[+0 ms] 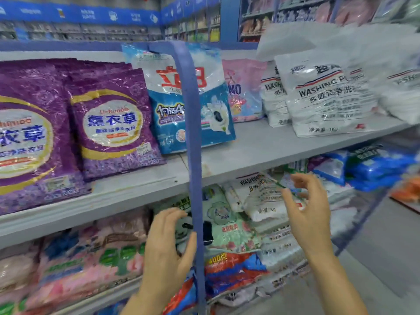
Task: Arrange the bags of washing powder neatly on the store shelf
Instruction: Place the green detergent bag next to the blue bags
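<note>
We find bare shelf (254, 148) just right of the blue post (193, 137); left of the post, purple bags (113, 123) crowd the edge.

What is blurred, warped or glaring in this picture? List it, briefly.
Head view: the white bags at the upper right smear with motion blur; head view: the blue upright bows as a curve, wide-angle distortion; head view: glare flecks the purple bags on their crinkled film; head view: the far shelves are soft.
</note>
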A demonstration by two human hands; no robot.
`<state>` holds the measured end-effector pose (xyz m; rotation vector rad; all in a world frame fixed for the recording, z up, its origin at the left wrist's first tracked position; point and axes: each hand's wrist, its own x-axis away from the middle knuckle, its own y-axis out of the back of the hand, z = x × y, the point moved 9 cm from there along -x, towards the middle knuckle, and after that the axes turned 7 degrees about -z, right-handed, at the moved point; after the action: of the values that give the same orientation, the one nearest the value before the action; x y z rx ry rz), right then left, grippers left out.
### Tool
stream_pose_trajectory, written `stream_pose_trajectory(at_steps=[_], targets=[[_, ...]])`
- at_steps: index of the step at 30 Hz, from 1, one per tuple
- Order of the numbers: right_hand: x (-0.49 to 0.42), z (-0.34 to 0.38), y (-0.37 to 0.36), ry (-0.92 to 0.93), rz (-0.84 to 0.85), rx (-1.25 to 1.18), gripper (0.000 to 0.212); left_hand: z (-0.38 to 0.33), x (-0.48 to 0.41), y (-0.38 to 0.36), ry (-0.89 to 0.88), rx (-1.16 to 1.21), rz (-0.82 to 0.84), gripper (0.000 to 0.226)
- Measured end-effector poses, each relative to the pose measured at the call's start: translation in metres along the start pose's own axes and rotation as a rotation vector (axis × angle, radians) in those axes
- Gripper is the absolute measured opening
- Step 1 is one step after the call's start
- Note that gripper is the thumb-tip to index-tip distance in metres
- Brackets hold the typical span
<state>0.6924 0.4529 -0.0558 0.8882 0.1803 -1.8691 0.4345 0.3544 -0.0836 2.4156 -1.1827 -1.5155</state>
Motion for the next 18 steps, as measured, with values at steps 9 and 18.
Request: stream_pose_trajectory(at_steps=[9, 18], targets=[[-0.05, -0.183, 0.016, -0.111, 0.247, 0.206, 0.032, -0.003, 0.037, -0.186, 0.082, -0.189, 0.328, 0.033], [-0.128, -0.309, -0.018, -0.007, 0.525, 0.351, 0.038, 0.015, 0.017, -0.336, 0.294, -0.401, 0.385, 0.043]])
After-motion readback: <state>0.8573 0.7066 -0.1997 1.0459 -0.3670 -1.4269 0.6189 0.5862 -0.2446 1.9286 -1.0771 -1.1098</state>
